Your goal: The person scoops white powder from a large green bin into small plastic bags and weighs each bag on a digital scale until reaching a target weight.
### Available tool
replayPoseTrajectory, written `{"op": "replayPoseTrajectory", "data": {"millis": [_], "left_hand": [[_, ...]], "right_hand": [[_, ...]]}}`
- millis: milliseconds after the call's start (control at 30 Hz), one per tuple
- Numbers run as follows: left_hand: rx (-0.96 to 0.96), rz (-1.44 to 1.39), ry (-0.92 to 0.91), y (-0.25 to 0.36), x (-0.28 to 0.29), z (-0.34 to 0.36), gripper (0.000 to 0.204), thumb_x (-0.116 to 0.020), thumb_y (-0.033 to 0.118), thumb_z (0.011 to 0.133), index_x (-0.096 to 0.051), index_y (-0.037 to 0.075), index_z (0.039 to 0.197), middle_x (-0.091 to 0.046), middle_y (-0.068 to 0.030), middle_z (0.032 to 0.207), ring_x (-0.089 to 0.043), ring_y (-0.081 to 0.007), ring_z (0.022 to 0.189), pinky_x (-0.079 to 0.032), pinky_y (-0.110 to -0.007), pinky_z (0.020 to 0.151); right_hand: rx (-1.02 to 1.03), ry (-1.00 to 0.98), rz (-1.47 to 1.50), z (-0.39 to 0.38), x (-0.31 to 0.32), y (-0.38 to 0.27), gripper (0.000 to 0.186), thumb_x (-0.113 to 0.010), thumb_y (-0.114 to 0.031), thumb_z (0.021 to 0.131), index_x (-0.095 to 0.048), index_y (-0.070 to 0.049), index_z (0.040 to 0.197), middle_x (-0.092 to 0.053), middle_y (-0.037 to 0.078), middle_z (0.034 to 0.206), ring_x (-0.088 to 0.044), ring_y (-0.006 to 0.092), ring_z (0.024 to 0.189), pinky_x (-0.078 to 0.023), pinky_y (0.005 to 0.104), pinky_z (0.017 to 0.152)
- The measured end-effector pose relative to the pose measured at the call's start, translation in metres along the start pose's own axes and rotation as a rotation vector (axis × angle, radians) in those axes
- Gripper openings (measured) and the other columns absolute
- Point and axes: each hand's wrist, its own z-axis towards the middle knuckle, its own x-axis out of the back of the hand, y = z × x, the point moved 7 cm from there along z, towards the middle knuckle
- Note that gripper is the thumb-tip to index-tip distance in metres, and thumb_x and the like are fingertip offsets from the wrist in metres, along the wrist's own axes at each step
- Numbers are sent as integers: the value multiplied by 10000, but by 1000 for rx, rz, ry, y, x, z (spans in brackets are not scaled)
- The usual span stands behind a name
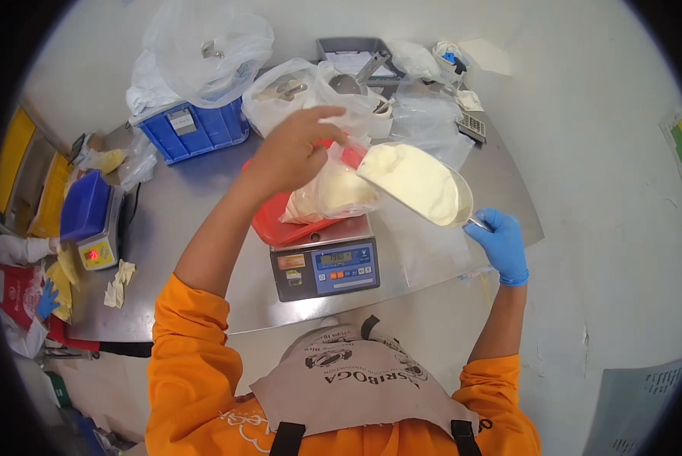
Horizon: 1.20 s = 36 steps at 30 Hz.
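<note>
My right hand [501, 242], in a blue glove, is closed round the handle of a metal scoop [466, 199]. Pale cream powder [413, 182] fills the scoop, which tilts toward a clear plastic bag [329, 194]. That bag holds more of the pale powder and rests in a red tray [295, 228] on a digital scale [326, 267] with a lit display. Above the bag's upper left side is my bare left hand [299, 148], fingers apart; whether it touches the plastic is hard to see.
A blue crate [193, 133] with plastic bags on top stands back left. Behind the scale are open bags [280, 91] with scoops, a grey tray [356, 53] and a calculator [472, 128]. A smaller scale [101, 247] bears a blue bin [86, 205]; a co-worker's gloved hand [48, 300] is nearby.
</note>
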Motion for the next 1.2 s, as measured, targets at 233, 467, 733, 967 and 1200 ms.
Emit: {"op": "replayPoseTrajectory", "data": {"millis": [233,467,733,967,1200], "left_hand": [[187,-158,241,8,37,-14,320,-565,-28,791,-685,60,1075,-621,-137,1308,-579,-303,1231,-435,-376,1042],[48,18,29,56,-9,11,357,-572,-37,778,-707,110,1074,-565,-126,1381,-478,-327,1328,-372,-420,1109],[195,120,-156,31,-47,16,339,-531,-92,739,-726,104,936,-490,-132,1467,-371,-356,1410,-301,-441,1166],[390,470,-44,21,-39,-14,309,-578,1,754,-739,139,979,-527,-137,1428,-507,-351,1286,-435,-431,1036],[816,-257,-99,-40,-43,-9,503,-570,-4,739,-632,5,1238,-653,-137,1162,-640,-204,952,-518,-325,785]], "right_hand": [[-100,4,232,-9,8,34,105,-733,-106,792,-687,-11,793,-554,-21,644,-485,47,616,-398,250,561],[-46,-21,156,5,31,54,162,-745,-137,781,-683,7,820,-577,38,636,-498,99,585,-407,283,557],[279,-197,-25,72,18,18,272,-770,-269,794,-689,-13,835,-573,154,640,-504,254,528,-431,341,543],[259,-240,84,85,13,45,273,-770,-237,789,-685,14,852,-547,121,613,-466,163,542,-424,330,546],[163,-126,209,63,65,105,223,-759,-145,771,-627,35,784,-483,81,596,-422,115,565,-380,308,529]]}}
